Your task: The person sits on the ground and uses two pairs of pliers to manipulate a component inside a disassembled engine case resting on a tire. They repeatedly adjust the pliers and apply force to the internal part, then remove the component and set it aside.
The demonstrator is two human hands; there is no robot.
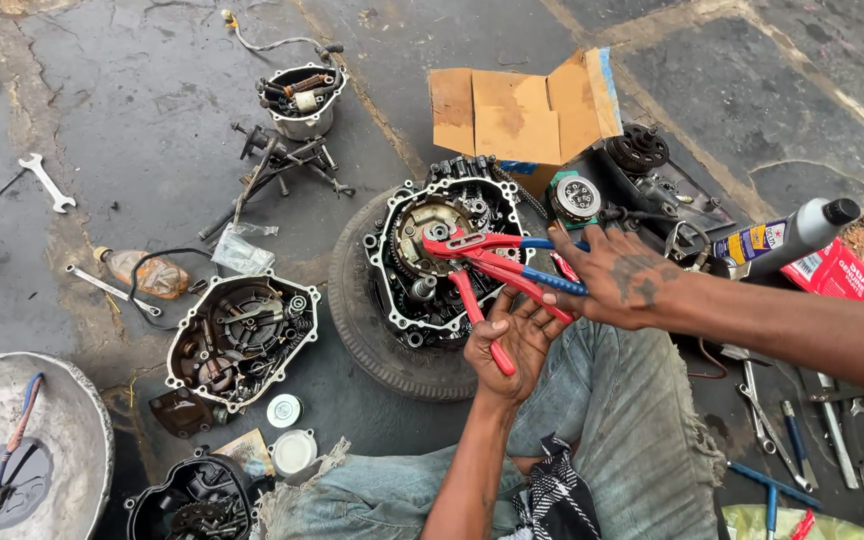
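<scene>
Held tight in the left hand: one red handle of the red pliers. Closed around the pliers' blue handle: the grip of the right hand. Pliers' head pressed into the open engine case, resting on a black tyre in the middle of the floor. Just behind, a brown cardboard box. At near left, an engine cover lying flat. Far left, a spanner.
</scene>
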